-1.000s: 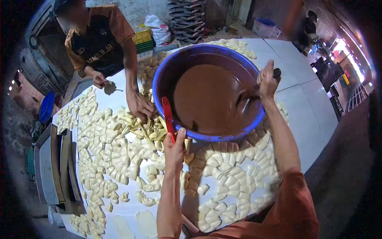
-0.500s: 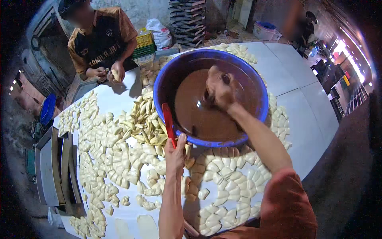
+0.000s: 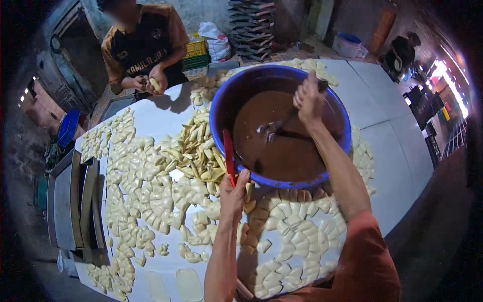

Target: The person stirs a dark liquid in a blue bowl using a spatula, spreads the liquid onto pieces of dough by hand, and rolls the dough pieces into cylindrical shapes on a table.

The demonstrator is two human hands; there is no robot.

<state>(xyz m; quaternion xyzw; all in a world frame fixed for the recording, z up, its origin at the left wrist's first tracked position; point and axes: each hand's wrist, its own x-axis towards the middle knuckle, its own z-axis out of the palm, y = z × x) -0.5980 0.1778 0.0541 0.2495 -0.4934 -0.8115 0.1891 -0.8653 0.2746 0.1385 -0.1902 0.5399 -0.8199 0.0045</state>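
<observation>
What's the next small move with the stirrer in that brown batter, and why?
Probably sweep the stirrer toward the near side of the blue basin. The right hand holds its handle over the far half of the brown batter, while the left hand steadies the near rim beside a red tool.

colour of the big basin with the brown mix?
Blue basin, seen in the head view, the only one; the left hand is at its near rim.

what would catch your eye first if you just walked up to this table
The big blue basin of brown batter at the table's far middle, where the right hand holds a stirring tool and the left hand grips a red handle at the rim. Around it, pale dough pieces cover the white table.
</observation>
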